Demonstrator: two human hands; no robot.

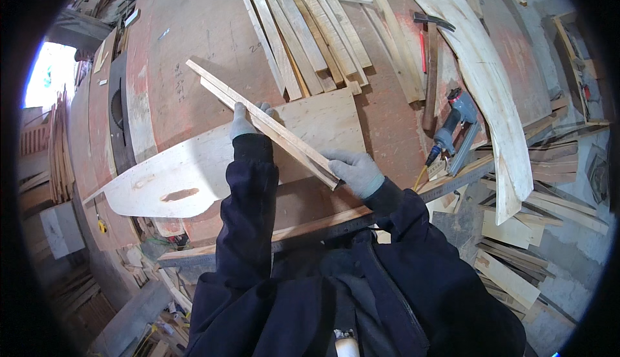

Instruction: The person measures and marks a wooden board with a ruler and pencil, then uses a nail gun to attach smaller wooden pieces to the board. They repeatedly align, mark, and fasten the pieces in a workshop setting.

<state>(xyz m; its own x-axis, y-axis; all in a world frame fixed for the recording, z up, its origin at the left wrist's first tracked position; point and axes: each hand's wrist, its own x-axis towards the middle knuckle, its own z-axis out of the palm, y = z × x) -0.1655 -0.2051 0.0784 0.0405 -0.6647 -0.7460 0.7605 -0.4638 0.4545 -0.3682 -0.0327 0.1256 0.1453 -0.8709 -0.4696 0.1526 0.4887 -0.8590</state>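
Note:
Two or so long, narrow wooden strips (294, 145) lie side by side in my hands, slanting from the upper left down to the right above the bench. My left hand (248, 122), in a pale grey work glove, is closed around them near their middle. At their near right end my right hand (355, 172), gloved alike, grips them with the fingers over the top. Beneath the strips a broad pale plywood panel (187, 175) with a curved edge and a dark oval knot rests on the bench.
Several wooden strips (303, 28) lie across the far part of the reddish-brown workbench (194, 21). To the right are a claw hammer (431, 76), a red pencil-like stick (423, 51), an air nail gun (455, 124) and a long curved pale board (491, 99). A circular saw blade (117, 108) shows at left.

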